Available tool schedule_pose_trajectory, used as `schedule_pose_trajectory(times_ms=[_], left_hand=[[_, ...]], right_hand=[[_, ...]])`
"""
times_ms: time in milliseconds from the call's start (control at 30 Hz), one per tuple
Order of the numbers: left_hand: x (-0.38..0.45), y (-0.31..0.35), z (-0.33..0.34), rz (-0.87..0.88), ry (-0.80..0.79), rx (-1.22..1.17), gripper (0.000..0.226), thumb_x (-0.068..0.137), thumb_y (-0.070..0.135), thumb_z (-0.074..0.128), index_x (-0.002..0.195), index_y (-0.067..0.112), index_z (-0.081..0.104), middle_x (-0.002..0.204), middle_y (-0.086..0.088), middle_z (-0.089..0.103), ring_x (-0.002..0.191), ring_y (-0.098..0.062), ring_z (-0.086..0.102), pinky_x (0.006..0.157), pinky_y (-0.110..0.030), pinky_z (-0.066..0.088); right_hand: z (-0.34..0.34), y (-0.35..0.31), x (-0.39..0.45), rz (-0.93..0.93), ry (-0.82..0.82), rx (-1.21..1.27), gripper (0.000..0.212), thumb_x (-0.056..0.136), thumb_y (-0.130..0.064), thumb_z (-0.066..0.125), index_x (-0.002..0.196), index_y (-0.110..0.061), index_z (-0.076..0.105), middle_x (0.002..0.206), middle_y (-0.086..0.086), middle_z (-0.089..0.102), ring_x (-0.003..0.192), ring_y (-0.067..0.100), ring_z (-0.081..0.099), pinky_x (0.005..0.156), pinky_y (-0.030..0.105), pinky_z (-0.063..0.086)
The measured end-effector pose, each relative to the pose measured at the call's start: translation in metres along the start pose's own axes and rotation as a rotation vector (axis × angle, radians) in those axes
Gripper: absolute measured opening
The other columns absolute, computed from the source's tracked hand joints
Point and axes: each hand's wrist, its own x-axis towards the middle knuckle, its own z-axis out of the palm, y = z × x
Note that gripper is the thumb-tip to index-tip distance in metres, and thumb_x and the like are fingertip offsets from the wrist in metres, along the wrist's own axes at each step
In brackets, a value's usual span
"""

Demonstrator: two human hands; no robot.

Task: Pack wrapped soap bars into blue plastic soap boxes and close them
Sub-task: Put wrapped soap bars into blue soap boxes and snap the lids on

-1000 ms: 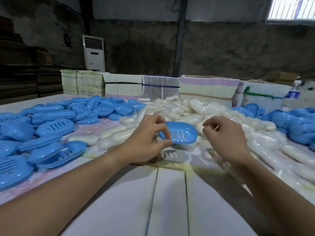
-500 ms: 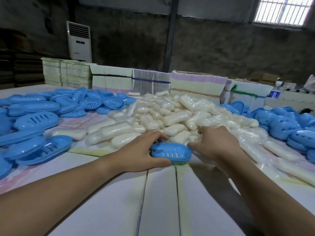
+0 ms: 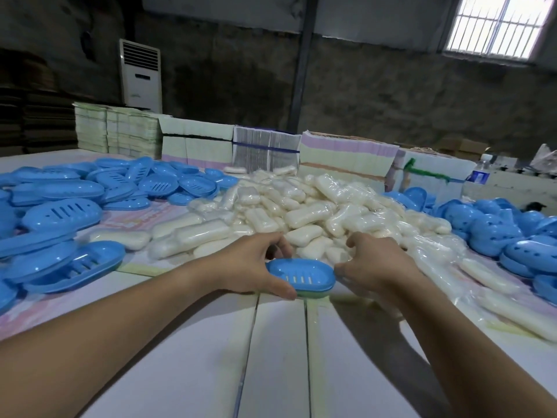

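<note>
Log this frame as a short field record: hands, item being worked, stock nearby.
left hand: grips the blue soap box at its left end
right hand: holds the box's right end
box state: lid on, resting on the table
soap stock: wrapped soap bars heaped behind the box
box stock: blue box parts piled left, more at right

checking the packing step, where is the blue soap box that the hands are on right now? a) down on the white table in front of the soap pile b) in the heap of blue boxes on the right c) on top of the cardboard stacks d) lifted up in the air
a: the soap box sits on the white table, left hand and right hand gripping its ends, soap pile just behind.
</note>
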Motion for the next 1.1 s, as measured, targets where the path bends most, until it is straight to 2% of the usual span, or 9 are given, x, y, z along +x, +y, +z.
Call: schedule_pose_trajectory(times_ms=[133,233,400,467,533,667,733,833,1100], left_hand=[[-0.007,-0.008,0.002,0.031,0.016,-0.115,0.055,0.057,0.039,0.095,0.100,0.038,0.061,0.105,0.008,0.064,0.091,-0.009,0.061,0.081,-0.030,0.054],[-0.008,-0.009,0.003,0.031,0.011,-0.150,0.063,0.048,0.052,0.090,0.101,0.043,0.059,0.104,0.010,0.064,0.090,-0.002,0.061,0.080,-0.029,0.055],[-0.008,-0.009,0.003,-0.007,0.009,-0.166,0.069,0.043,0.058,0.086,0.102,0.048,0.054,0.104,0.015,0.064,0.088,0.000,0.061,0.080,-0.026,0.057],[-0.007,-0.010,0.004,-0.022,0.011,-0.174,0.072,0.044,0.056,0.088,0.106,0.046,0.052,0.105,0.015,0.064,0.092,-0.005,0.062,0.082,-0.026,0.056],[-0.006,-0.010,0.004,-0.033,0.024,-0.191,0.073,0.050,0.047,0.093,0.110,0.042,0.051,0.106,0.012,0.064,0.097,-0.009,0.064,0.086,-0.029,0.057],[-0.006,-0.012,0.005,-0.036,0.030,-0.228,0.078,0.051,0.043,0.093,0.116,0.039,0.049,0.106,0.009,0.064,0.096,-0.010,0.064,0.092,-0.033,0.055],[-0.006,-0.012,0.005,-0.035,0.034,-0.230,0.080,0.051,0.043,0.093,0.117,0.040,0.049,0.105,0.011,0.063,0.092,-0.006,0.063,0.090,-0.030,0.055],[-0.006,-0.013,0.003,-0.026,0.024,-0.199,0.079,0.055,0.041,0.096,0.117,0.043,0.048,0.107,0.015,0.063,0.099,-0.005,0.062,0.090,-0.029,0.055],[-0.005,-0.013,0.002,-0.026,0.027,-0.160,0.073,0.058,0.038,0.097,0.114,0.042,0.051,0.108,0.016,0.063,0.099,-0.004,0.063,0.086,-0.023,0.055]], right_hand=[[-0.001,-0.001,0.001,-0.024,-0.005,-0.070,0.057,0.073,-0.049,0.063,0.124,-0.024,0.051,0.120,0.005,0.061,0.113,0.025,0.051,0.081,0.035,0.045],[0.001,0.000,0.000,-0.001,0.007,-0.003,0.057,0.071,-0.052,0.066,0.121,-0.026,0.053,0.115,0.005,0.062,0.107,0.025,0.054,0.076,0.034,0.045],[-0.008,0.008,0.003,0.044,0.105,0.186,0.049,0.064,-0.052,0.069,0.109,-0.033,0.060,0.087,-0.006,0.067,0.086,0.018,0.059,0.061,0.030,0.038],[-0.012,0.009,0.004,0.024,0.162,0.257,0.040,0.065,-0.050,0.071,0.099,-0.031,0.064,0.069,-0.013,0.065,0.073,0.010,0.059,0.056,0.026,0.037],[-0.015,0.007,0.003,-0.024,0.188,0.384,0.031,0.064,-0.046,0.072,0.091,-0.031,0.067,0.062,-0.014,0.064,0.065,0.003,0.059,0.055,0.025,0.039],[-0.020,-0.002,-0.004,-0.216,0.128,0.627,0.019,0.060,-0.039,0.074,0.078,-0.037,0.068,0.064,-0.014,0.061,0.060,0.004,0.057,0.053,0.014,0.041],[-0.015,-0.011,-0.009,-0.334,0.042,0.562,0.022,0.059,-0.034,0.074,0.079,-0.038,0.068,0.072,-0.014,0.063,0.069,0.002,0.057,0.059,0.014,0.042],[-0.002,-0.023,-0.015,-0.495,-0.039,0.470,0.029,0.055,-0.037,0.068,0.082,-0.042,0.063,0.082,-0.019,0.064,0.084,-0.010,0.056,0.067,0.006,0.040],[-0.002,-0.009,-0.007,-0.467,-0.116,0.528,0.028,0.068,-0.036,0.073,0.093,-0.045,0.065,0.094,-0.024,0.066,0.088,-0.008,0.055,0.068,0.007,0.037]])
